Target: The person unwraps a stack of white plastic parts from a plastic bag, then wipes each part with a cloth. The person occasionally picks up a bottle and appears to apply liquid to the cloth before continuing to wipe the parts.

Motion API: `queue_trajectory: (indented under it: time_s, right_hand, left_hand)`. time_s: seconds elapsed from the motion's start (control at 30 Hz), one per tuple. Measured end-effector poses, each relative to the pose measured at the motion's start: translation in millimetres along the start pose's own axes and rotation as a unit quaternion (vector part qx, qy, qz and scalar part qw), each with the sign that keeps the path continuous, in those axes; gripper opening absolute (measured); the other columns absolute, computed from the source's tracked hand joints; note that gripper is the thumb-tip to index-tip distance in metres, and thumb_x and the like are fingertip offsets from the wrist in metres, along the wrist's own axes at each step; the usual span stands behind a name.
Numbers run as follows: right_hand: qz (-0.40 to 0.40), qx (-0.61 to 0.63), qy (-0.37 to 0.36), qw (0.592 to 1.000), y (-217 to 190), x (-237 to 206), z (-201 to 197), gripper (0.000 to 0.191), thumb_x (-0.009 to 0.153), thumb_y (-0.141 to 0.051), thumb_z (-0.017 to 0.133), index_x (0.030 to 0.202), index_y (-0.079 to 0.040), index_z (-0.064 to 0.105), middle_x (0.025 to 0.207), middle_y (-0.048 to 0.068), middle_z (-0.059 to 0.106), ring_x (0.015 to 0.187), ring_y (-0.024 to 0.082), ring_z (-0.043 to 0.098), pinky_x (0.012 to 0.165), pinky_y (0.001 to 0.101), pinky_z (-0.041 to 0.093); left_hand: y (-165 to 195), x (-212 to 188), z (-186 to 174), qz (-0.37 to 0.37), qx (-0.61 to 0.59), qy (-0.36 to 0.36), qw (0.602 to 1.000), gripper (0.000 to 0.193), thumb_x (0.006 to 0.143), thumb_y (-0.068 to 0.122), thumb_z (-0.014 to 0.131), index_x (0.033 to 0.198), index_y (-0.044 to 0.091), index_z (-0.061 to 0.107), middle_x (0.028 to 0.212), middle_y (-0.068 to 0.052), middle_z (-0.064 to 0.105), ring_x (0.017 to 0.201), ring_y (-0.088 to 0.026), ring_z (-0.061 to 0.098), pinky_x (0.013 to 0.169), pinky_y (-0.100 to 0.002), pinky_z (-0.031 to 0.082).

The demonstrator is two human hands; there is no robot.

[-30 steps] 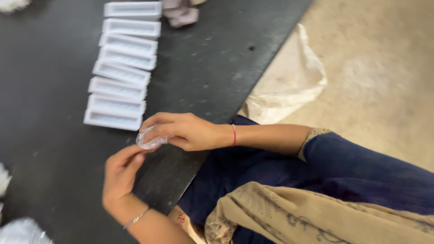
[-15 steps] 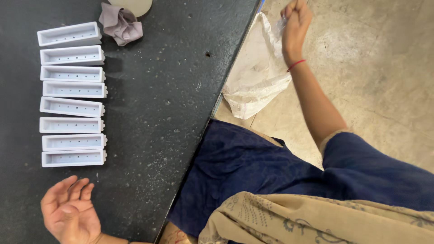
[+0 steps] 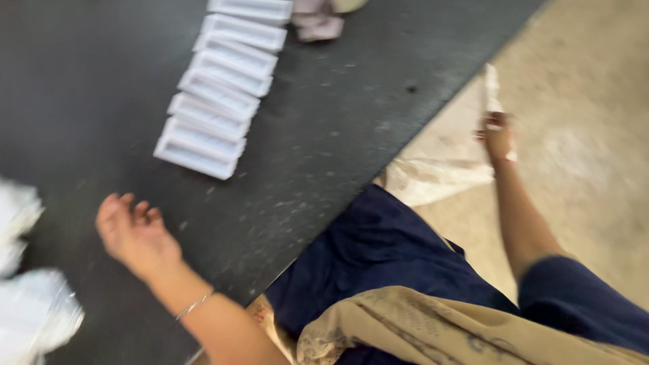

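My left hand (image 3: pixel 135 233) rests open and empty, fingers spread, on the dark table (image 3: pixel 338 149), a little below a row of several white rectangular trays (image 3: pixel 216 101). My right hand (image 3: pixel 497 135) reaches off the table's right side, down to a pale plastic bag (image 3: pixel 439 169) hanging by the table edge. Its fingers are curled on the bag's upper rim (image 3: pixel 490 88). The view is blurred by motion.
A crumpled pinkish cloth (image 3: pixel 318 23) lies at the top end of the tray row. White plastic packets (image 3: pixel 30 318) sit at the table's left edge. A beige floor (image 3: pixel 595 135) lies to the right, and my lap in dark blue and tan fabric (image 3: pixel 378 270) is below.
One second ago both hands held a small clear piece over the table. The right hand then swung out to the bag and stays at its rim; the left hand lies open and empty.
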State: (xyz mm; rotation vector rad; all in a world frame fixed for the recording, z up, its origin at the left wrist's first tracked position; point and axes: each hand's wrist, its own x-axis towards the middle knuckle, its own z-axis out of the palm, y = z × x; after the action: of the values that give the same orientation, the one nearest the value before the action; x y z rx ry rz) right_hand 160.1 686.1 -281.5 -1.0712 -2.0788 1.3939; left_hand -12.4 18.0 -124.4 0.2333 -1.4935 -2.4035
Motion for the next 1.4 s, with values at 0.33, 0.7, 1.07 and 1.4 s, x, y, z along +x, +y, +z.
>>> queue_trajectory:
  time_s: [0.33, 0.7, 1.07, 1.4]
  right_hand:
    - [-0.299, 0.169, 0.092, 0.935, -122, 43, -37, 0.02, 0.114, 0.006, 0.046, 0.131, -0.002, 0.055, 0.112, 0.007, 0.06, 0.078, 0.011, 0.058, 0.069, 0.0265, 0.058]
    - [-0.58, -0.166, -0.156, 0.782, -326, -23, 188, 0.036, 0.097, -0.013, 0.079, 0.13, -0.005, 0.066, 0.14, 0.019, 0.056, 0.132, 0.039, 0.051, 0.108, 0.0476, 0.05]
    - [-0.531, -0.327, -0.149, 0.767, -317, 11, 258, 0.051, 0.093, -0.026, 0.078, 0.136, -0.003, 0.062, 0.142, 0.023, 0.058, 0.12, 0.048, 0.054, 0.095, 0.0544, 0.048]
    - [-0.558, -0.24, -0.182, 0.774, -314, 24, 250, 0.021, 0.106, -0.006, 0.059, 0.119, 0.002, 0.073, 0.104, 0.018, 0.069, 0.097, 0.033, 0.065, 0.088, 0.0429, 0.052]
  left_hand:
    - [1, 5, -17, 0.016, 0.034, 0.13, 0.991, 0.016, 0.102, 0.011, 0.066, 0.118, 0.012, 0.064, 0.106, -0.001, 0.068, 0.086, -0.011, 0.063, 0.075, -0.026, 0.052]
    - [-3, 12, -11, 0.057, -0.008, 0.174, 0.983, 0.016, 0.097, 0.004, 0.067, 0.113, 0.006, 0.062, 0.096, -0.004, 0.064, 0.072, -0.011, 0.064, 0.061, -0.025, 0.055]
    - [6, 25, 1, 0.028, 0.048, 0.17, 0.984, 0.015, 0.097, 0.008, 0.066, 0.112, 0.008, 0.065, 0.095, -0.001, 0.066, 0.071, -0.008, 0.063, 0.06, -0.023, 0.052]
    - [4, 39, 1, 0.078, 0.057, 0.179, 0.979, 0.018, 0.095, 0.012, 0.069, 0.112, 0.007, 0.067, 0.094, -0.004, 0.067, 0.07, -0.01, 0.064, 0.059, -0.026, 0.053]
